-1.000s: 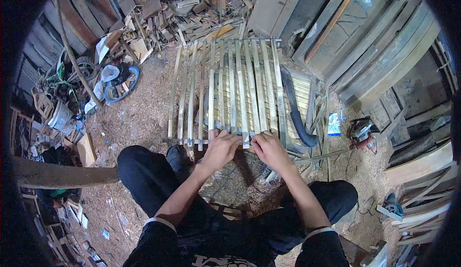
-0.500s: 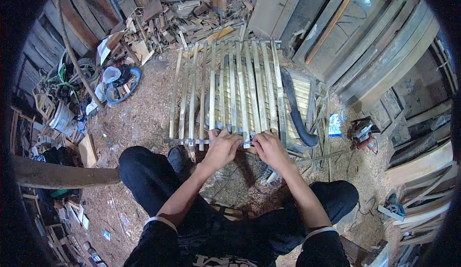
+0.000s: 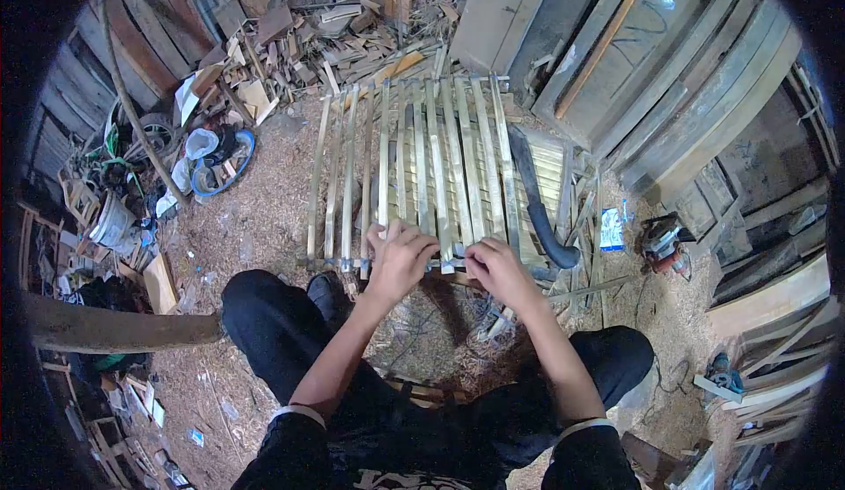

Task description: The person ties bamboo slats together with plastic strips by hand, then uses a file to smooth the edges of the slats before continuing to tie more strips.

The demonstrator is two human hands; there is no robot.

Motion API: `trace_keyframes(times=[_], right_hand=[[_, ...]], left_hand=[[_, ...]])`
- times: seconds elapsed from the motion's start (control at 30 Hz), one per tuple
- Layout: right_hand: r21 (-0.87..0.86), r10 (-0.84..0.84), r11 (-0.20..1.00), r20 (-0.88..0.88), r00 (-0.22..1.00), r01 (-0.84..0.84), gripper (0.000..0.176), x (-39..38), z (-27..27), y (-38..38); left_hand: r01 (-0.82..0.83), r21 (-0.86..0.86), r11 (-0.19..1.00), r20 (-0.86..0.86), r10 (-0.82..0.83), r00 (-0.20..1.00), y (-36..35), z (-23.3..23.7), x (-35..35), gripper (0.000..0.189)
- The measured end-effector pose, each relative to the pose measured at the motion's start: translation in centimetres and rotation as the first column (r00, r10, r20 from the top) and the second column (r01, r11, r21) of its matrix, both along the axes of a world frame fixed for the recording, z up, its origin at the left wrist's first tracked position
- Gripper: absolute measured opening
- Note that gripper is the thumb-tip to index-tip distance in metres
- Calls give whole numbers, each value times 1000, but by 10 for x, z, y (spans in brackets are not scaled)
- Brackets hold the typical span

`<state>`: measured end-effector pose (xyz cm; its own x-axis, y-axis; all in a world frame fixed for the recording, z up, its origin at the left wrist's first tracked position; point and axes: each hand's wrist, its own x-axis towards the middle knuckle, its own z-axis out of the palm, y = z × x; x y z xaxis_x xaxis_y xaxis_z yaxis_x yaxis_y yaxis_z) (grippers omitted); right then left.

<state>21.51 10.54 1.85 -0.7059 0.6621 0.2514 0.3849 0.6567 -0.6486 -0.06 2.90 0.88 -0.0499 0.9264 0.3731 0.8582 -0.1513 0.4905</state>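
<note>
A panel of several pale wooden slats (image 3: 437, 164) lies in front of me, their ends joined by crosspieces with dark bindings. At its near edge, my left hand (image 3: 402, 263) has its fingers bent over the slat ends, thumb and forefinger pinched together toward the middle. Just to the right, my right hand (image 3: 502, 272) is closed in a pinch beside the near crosspiece (image 3: 355, 265). Whatever thin thing the fingertips may hold is too small to make out. One slat end projects between both hands.
Right of the panel lies a dark curved tube (image 3: 547, 226). A red-grey power tool (image 3: 666, 248) and a blue-white packet (image 3: 612, 229) rest on the shavings-covered floor. Planks (image 3: 704, 111) lean at right; scrap wood (image 3: 308, 54) heaps at the back. A blue basin (image 3: 250, 160) sits left.
My left hand has lifted slightly and its fingers have shifted on the slat ends. The right hand has moved slightly away from the middle slat. The gap between the hands is wider.
</note>
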Motion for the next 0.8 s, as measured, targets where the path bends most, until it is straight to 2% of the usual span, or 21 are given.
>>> trace_keyframes(times=[0.13,0.27,0.43,0.53,0.6,0.8], right_hand=[[137,-28,990,41,999,22,10,-8,5,5],[265,-105,960,58,993,86,13,-20,0,7],[207,-150,968,36,988,139,14,-26,1,10],[129,-177,977,51,983,169,15,-29,1,11],[10,-208,978,54,977,208,14,-31,1,12],[75,-226,972,29,974,224,10,-35,-2,15]], left_hand=[[-11,63,998,-68,15,998,11,-3,6,8],[-11,46,999,-1,11,1000,19,-8,11,10],[-11,9,1000,35,11,999,20,-14,8,12],[-28,0,1000,46,28,999,20,-15,3,12],[-13,-11,1000,80,14,997,20,-15,0,13],[59,-45,997,79,-55,995,17,-12,0,20]])
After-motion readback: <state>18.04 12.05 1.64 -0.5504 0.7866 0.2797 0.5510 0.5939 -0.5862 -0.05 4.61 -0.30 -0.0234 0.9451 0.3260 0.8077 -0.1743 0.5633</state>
